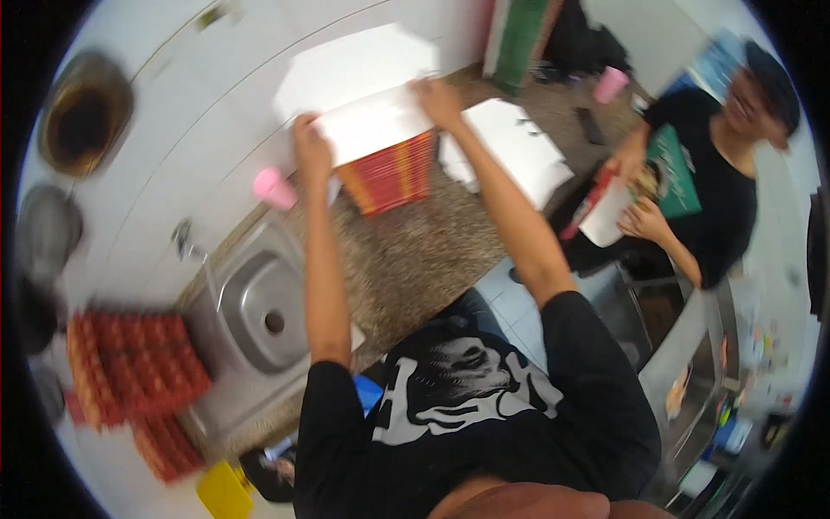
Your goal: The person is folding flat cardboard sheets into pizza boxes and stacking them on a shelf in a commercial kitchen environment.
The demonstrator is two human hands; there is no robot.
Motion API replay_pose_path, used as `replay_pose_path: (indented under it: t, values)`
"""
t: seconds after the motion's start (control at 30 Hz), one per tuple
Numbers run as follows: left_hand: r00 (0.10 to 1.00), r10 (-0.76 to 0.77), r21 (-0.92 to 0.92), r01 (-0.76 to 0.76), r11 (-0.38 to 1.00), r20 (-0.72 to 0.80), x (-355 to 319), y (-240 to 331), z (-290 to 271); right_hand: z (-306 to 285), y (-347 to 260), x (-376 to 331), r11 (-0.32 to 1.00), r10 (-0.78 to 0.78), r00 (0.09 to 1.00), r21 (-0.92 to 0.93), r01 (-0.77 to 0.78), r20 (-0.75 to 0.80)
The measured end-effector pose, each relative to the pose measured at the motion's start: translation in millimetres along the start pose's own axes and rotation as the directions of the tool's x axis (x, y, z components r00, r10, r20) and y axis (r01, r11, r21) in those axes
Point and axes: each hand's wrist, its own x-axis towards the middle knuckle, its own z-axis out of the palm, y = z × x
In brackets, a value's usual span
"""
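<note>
Both my hands grip a white cardboard box blank (372, 121) above the speckled counter. My left hand (313, 149) closes on its left edge, with the thumb side toward the card. At the upper right corner, my right hand (438, 102) pinches the edge near a crease. A wide white flap (354, 73) stands up behind, against the tiled wall. Below the white card shows a red and yellow striped surface (389, 180); whether it belongs to the same box is blurred. Beside my right forearm lies another flat white cardboard blank (501, 151).
A pink cup (275, 189) stands left of the box, near a steel sink (268, 303) with a faucet (181, 238). Stacked red egg trays (138, 368) sit at the lower left. On the right, a person (722, 173) in black handles a green and white box (677, 177).
</note>
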Motion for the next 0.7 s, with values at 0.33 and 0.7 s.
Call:
replay_pose_path:
  t: [0.33,0.7]
  values:
    - [0.765,-0.566,-0.294,0.642,0.708,0.308,-122,-91,-37,3,203,-122,0.836,0.46,0.88,-0.39,-0.386,0.118]
    - [0.916,-0.114,0.201,0.037,0.979,0.384,-335,-84,-23,-28,249,-150,0.87,0.372,0.797,-0.479,-0.12,0.476]
